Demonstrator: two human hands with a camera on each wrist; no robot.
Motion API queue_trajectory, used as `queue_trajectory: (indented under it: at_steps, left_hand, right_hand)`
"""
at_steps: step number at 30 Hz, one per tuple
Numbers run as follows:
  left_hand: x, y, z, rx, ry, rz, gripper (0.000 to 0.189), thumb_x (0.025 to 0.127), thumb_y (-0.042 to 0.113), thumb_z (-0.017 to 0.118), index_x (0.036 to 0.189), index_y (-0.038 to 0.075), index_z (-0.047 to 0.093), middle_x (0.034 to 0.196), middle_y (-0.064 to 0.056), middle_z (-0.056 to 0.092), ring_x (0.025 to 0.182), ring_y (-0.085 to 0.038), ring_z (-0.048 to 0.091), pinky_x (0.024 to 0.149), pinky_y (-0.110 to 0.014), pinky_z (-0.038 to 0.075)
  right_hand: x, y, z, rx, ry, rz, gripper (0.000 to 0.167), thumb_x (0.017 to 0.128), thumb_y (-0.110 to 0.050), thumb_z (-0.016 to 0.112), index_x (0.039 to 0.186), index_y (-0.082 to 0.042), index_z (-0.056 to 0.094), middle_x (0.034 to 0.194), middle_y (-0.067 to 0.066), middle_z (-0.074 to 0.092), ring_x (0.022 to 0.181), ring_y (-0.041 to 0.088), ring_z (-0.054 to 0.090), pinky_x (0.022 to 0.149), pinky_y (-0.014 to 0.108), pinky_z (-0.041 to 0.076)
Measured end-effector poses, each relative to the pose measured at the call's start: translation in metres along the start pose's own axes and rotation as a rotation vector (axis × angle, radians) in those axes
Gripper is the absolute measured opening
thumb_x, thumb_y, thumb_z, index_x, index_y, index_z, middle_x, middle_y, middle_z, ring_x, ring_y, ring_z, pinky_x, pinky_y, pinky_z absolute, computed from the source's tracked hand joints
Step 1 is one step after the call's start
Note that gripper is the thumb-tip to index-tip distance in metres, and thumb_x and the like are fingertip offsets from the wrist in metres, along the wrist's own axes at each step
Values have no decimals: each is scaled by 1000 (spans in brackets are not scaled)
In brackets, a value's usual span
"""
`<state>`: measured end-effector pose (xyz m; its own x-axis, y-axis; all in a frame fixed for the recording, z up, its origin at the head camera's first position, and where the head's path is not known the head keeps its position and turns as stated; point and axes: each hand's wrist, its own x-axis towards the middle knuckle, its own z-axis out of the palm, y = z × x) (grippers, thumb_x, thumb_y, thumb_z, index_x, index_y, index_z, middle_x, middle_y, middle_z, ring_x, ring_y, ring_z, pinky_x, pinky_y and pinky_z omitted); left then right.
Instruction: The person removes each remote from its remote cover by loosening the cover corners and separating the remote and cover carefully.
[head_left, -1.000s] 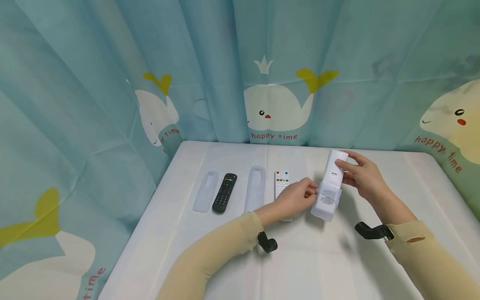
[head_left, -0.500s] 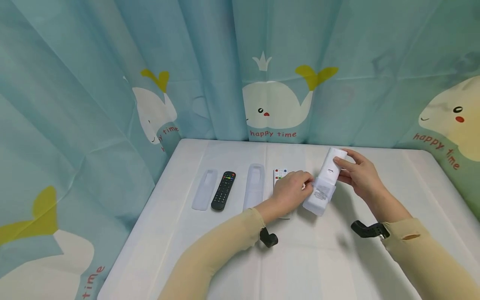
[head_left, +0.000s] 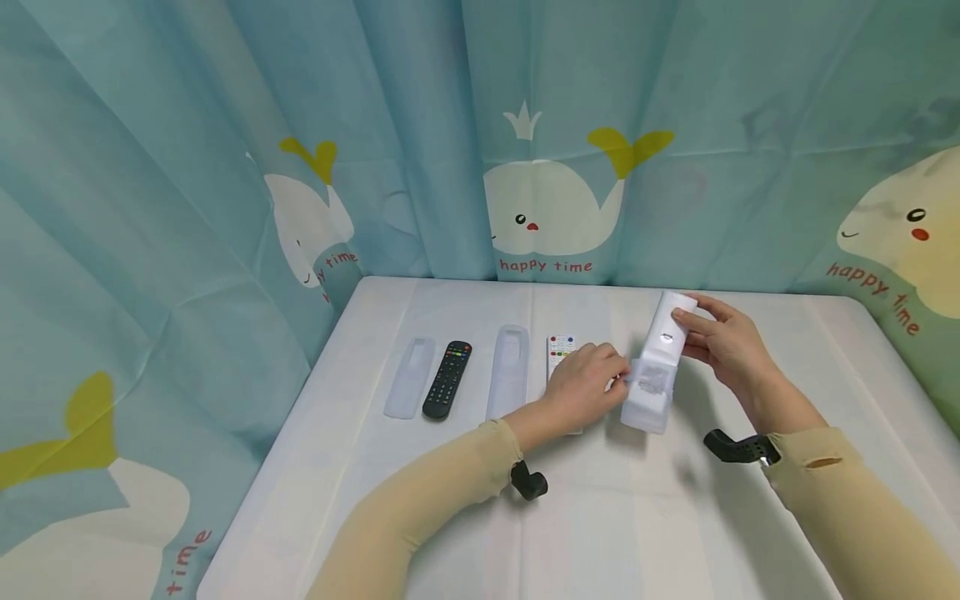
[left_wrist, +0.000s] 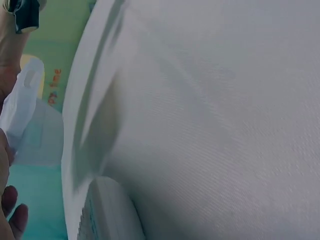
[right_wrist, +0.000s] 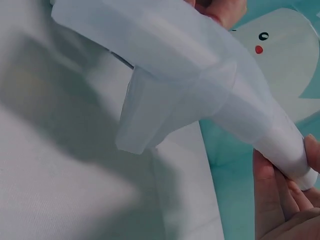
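A white remote control (head_left: 666, 329), its back turned up, is held tilted above the table with its lower part inside a translucent silicone cover (head_left: 647, 410). My right hand (head_left: 726, 343) grips the remote's upper end between thumb and fingers. At the cover's left edge, my left hand (head_left: 587, 385) pinches the material. Part of the cover is folded back on itself, and in the right wrist view a flap of the cover (right_wrist: 155, 112) hangs down. Under my left hand lies another white remote (head_left: 561, 348) with coloured buttons, partly hidden by that hand.
Left of the hands, a translucent cover (head_left: 508, 375) lies on the white table (head_left: 585, 533). Further left are a black remote (head_left: 447, 380) and another translucent cover (head_left: 409, 379). A blue whale-print curtain (head_left: 420, 167) stands behind and at the sides.
The held remote and cover swung down to the left, then came back right to a steeper angle. Both hands keep their holds, and the things lying on the table stay put.
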<state>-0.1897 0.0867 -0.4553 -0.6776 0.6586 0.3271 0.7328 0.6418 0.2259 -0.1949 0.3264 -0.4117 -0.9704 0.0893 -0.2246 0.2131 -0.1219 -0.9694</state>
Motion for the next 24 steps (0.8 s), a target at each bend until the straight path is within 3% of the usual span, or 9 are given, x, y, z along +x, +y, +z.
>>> queue_trajectory:
  at_steps: [6, 9, 11, 16, 20, 24]
  left_hand:
    - [-5, -3, 0, 14, -55, -50, 20, 99, 26, 62, 117, 26, 71, 112, 12, 63, 91, -8, 54, 74, -21, 44]
    - [-4, -3, -2, -1, -49, -28, 27, 101, 32, 63, 127, 27, 67, 120, 11, 61, 101, -9, 55, 84, -23, 46]
    - [-1, -1, -4, 12, -37, 48, 32, 102, 36, 64, 132, 28, 66, 122, 9, 59, 105, -9, 54, 88, -23, 45]
    - [9, 5, -8, 125, -35, 306, 31, 103, 35, 63, 133, 35, 69, 122, 7, 59, 108, -11, 53, 92, -22, 44]
    - [15, 7, -9, 226, -36, 420, 24, 104, 33, 62, 124, 37, 75, 118, 9, 61, 108, -11, 52, 93, -22, 44]
    - [17, 10, -10, 424, -36, 533, 21, 104, 25, 61, 115, 37, 74, 116, 11, 60, 107, -10, 52, 91, -24, 42]
  right_hand:
    - [0, 1, 0, 11, 28, -7, 59, 93, -23, 78, 142, -13, 47, 92, -7, 68, 74, 11, 72, 67, 25, 60]
    - [0, 3, 1, 10, 38, -6, 60, 93, -22, 79, 143, -13, 47, 95, -6, 67, 73, 12, 72, 67, 25, 60]
    - [0, 4, 3, -5, 35, -2, 64, 93, -23, 78, 146, -12, 44, 101, -4, 64, 74, 12, 72, 68, 25, 60]
    - [-1, 5, 13, -53, 9, -14, 75, 96, -24, 75, 156, -6, 35, 110, 2, 57, 76, 11, 72, 70, 25, 60]
    - [-1, 4, 19, -60, -11, -17, 77, 96, -22, 75, 158, -4, 32, 103, -3, 62, 75, 12, 73, 69, 26, 60]
    - [-2, 3, 23, -103, -21, 0, 78, 96, -22, 75, 158, -4, 31, 97, -8, 66, 75, 12, 73, 69, 26, 60]
